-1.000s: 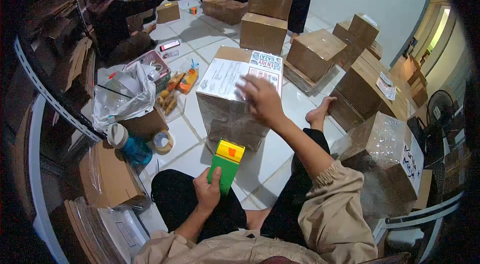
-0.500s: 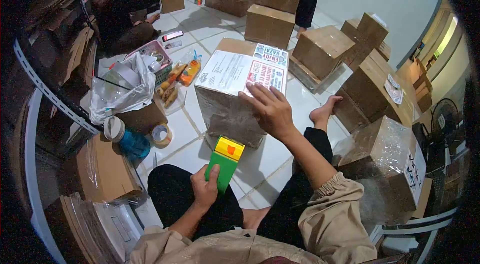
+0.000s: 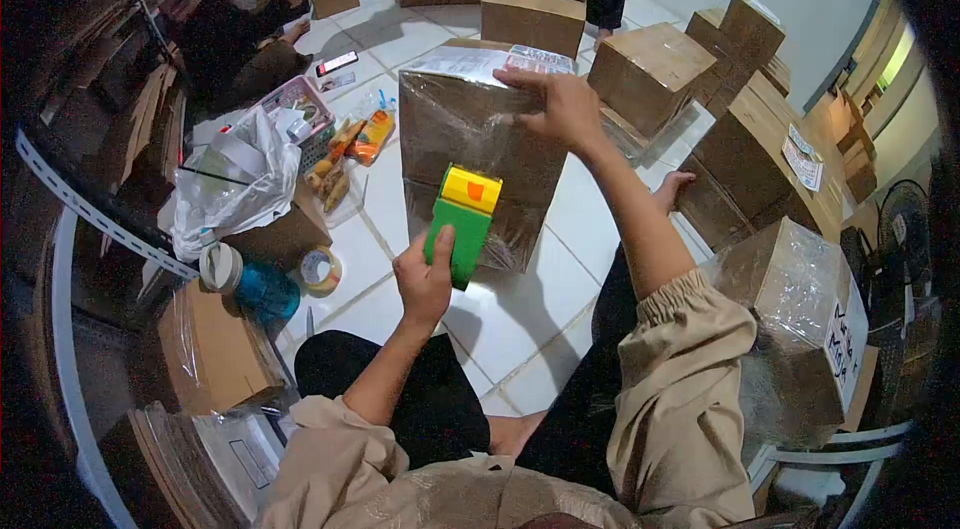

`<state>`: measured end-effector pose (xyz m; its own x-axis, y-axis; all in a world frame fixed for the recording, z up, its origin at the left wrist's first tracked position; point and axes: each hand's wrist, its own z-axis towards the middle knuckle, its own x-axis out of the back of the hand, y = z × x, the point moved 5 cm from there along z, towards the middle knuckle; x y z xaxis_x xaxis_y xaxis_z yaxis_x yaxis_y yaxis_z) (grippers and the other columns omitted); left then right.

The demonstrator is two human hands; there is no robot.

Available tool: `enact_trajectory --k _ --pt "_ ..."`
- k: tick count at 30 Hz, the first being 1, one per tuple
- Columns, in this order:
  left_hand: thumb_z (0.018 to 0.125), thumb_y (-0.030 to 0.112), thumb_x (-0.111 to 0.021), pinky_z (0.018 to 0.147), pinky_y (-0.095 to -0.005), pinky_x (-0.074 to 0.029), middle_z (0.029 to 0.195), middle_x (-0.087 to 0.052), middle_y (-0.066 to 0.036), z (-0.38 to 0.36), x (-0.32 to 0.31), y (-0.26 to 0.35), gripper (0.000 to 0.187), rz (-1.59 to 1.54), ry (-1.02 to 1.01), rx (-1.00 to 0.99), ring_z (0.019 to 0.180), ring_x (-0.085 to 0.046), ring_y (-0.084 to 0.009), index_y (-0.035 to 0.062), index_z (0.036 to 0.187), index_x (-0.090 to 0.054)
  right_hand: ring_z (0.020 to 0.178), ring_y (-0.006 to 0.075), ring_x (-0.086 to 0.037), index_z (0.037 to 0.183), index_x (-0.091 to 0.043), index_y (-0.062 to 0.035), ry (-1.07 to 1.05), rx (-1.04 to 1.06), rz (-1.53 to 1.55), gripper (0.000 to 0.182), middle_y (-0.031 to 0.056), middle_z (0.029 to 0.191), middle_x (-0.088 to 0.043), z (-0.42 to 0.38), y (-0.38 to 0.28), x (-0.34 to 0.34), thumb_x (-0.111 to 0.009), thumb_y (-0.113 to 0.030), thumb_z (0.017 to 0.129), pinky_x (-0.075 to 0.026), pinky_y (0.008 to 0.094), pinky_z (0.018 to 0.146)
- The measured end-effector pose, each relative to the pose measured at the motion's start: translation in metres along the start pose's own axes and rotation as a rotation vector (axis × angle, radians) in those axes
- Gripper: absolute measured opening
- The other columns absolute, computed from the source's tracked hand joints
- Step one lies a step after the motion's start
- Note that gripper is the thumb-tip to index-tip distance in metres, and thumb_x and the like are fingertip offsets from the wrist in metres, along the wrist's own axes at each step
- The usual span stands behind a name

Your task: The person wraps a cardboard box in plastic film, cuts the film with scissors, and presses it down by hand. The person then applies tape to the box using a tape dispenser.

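Nearest the camera, the person sits on the white tiled floor (image 3: 520,319) with beige sleeves and dark trousers. The left hand (image 3: 424,279) is raised in front of the body, its fingers closed around the lower end of a green and yellow tape dispenser (image 3: 460,225), which stands upright just before the near face of a plastic-wrapped cardboard box (image 3: 480,154). That box sits on the floor directly ahead, tipped so its labelled top leans away. The right hand (image 3: 565,107) reaches over it, fingers curled down on the upper edge by the printed label (image 3: 540,60), gripping the box. Left of the box lie a roll of tape (image 3: 320,269), a blue bottle (image 3: 262,291) and a white plastic bag (image 3: 235,184). To the right stands another wrapped box (image 3: 800,319) with handwriting on it. Farther off, more brown boxes (image 3: 650,74) are stacked about, and another person (image 3: 215,24) sits on the floor at the far left.
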<state>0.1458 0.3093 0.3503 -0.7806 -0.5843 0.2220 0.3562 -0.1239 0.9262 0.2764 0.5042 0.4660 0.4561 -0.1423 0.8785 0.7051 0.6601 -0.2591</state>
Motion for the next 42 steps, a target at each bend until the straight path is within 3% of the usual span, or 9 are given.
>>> enact_trajectory --k 4,5,8,15,28,30,37,40,42 --pt "0.090 0.040 -0.048 0.056 -0.0315 -0.041 0.061 -0.055 -0.010 0.023 -0.017 -0.010 0.046 0.053 0.029 -0.012 0.058 -0.048 -0.0130 -0.0038 0.082 -0.060 0.088 0.0263 -0.063 0.110 -0.060 -0.0374 0.095 0.120 0.011 0.052 0.0028 0.105 -0.064 0.025 0.022 -0.006 -0.074 -0.045 0.061 -0.050 0.0378 0.074" --pt "0.090 0.040 -0.048 0.056 -0.0315 -0.041 0.061 -0.055 -0.010 0.027 -0.021 -0.013 0.046 0.062 0.028 -0.004 0.058 -0.048 -0.0130 -0.0038 0.082 -0.060 0.086 0.0261 -0.063 0.106 -0.063 -0.0375 0.075 0.040 0.159 0.046 0.0039 0.098 -0.066 0.034 0.031 -0.009 -0.071 -0.051 0.063 -0.050 0.0380 0.073" --pt "0.088 0.041 -0.048 0.053 -0.0381 -0.043 0.060 -0.057 -0.019 0.031 -0.032 -0.018 0.047 0.133 0.101 -0.082 0.053 -0.057 -0.0286 -0.0023 0.076 -0.061 0.083 0.0264 -0.064 0.104 -0.064 -0.0378 0.031 -0.008 0.104 0.043 0.0046 0.092 -0.067 0.052 0.043 -0.015 -0.069 -0.055 0.064 -0.050 0.0386 0.072" --pt "0.089 0.040 -0.047 0.055 -0.0414 -0.043 0.064 -0.058 -0.022 0.007 -0.038 -0.066 0.045 0.266 0.104 0.043 0.059 -0.058 -0.0366 0.0001 0.077 -0.062 0.089 0.0281 -0.063 0.109 -0.061 -0.0389 0.018 0.023 0.075 0.046 0.0052 0.095 -0.066 0.084 0.070 -0.024 -0.067 -0.056 0.067 -0.050 0.0400 0.075" --pt "0.089 0.044 -0.044 0.055 -0.0433 -0.044 0.061 -0.057 -0.020 -0.057 -0.035 -0.161 0.049 0.338 0.082 0.118 0.059 -0.058 -0.0371 0.0016 0.071 -0.060 0.090 0.0266 -0.062 0.110 -0.061 -0.0366 -0.064 0.148 0.191 0.044 0.0065 0.100 -0.065 0.115 0.096 -0.031 -0.065 -0.055 0.071 -0.048 0.0378 0.078" --pt "0.087 0.049 -0.044 0.058 -0.0437 -0.045 0.063 -0.058 -0.020 -0.067 -0.033 -0.170 0.052 0.408 0.041 0.243 0.062 -0.058 -0.0376 0.0015 0.072 -0.061 0.095 0.0285 -0.060 0.111 -0.059 -0.0376 -0.052 0.111 0.065 0.044 0.0074 0.105 -0.063 0.120 0.099 -0.028 -0.064 -0.055 0.071 -0.047 0.0391 0.081" --pt "0.086 0.052 -0.041 0.062 -0.0460 -0.045 0.069 -0.060 -0.022 -0.056 -0.042 -0.188 0.057 0.495 -0.002 0.350 0.068 -0.059 -0.0397 0.0012 0.076 -0.064 0.101 0.0302 -0.057 0.114 -0.058 -0.0359 -0.016 0.038 0.046 0.042 0.0099 0.110 -0.061 0.125 0.115 -0.039 -0.060 -0.053 0.075 -0.046 0.0402 0.085" --pt "0.086 0.052 -0.041 0.063 -0.0477 -0.044 0.071 -0.060 -0.024 -0.045 -0.046 -0.177 0.059 0.508 -0.018 0.362 0.070 -0.059 -0.0406 -0.0007 0.075 -0.064 0.103 0.0304 -0.056 0.116 -0.058 -0.0312 -0.067 0.151 0.152 0.043 0.0098 0.110 -0.061 0.139 0.132 -0.054 -0.058 -0.051 0.078 -0.044 0.0407 0.087" --pt "0.086 0.052 -0.041 0.065 -0.0483 -0.045 0.072 -0.060 -0.025 -0.037 -0.045 -0.172 0.060 0.543 -0.044 0.383 0.071 -0.059 -0.0413 -0.0019 0.074 -0.064 0.105 0.0304 -0.055 0.119 -0.055 -0.0277 0.087 0.404 0.291 0.047 0.0101 0.109 -0.061 0.140 0.134 -0.052 -0.054 -0.054 0.079 -0.043 0.0406 0.088"
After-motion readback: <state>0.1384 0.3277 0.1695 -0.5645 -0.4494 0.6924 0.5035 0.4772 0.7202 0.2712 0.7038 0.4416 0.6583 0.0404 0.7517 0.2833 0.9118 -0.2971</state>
